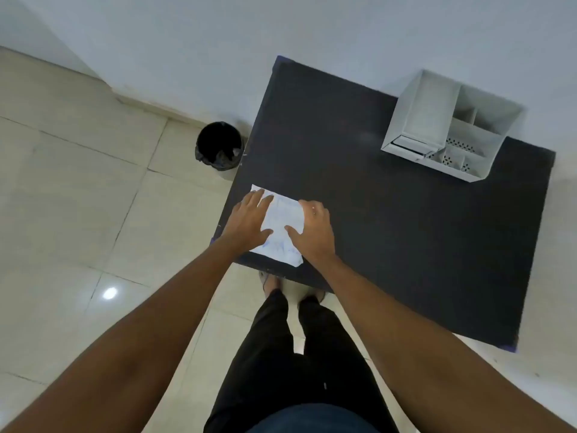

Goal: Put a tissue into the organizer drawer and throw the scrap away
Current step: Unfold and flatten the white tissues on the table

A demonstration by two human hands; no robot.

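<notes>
A white tissue pack with faint blue print (282, 223) lies flat at the near left corner of the dark table (390, 220). My left hand (248, 221) rests flat on its left side, fingers spread. My right hand (313, 231) presses on its right edge, fingers curled over it and thumb on top. The white desk organizer (449, 126) stands at the table's far right, its small drawer (409, 144) at the lower front corner. A black bin (219, 147) with a dark liner stands on the floor left of the table.
A white wall runs behind the table and the bin. Pale floor tiles (78, 198) spread to the left. My legs and feet (293, 295) are against the table's near edge.
</notes>
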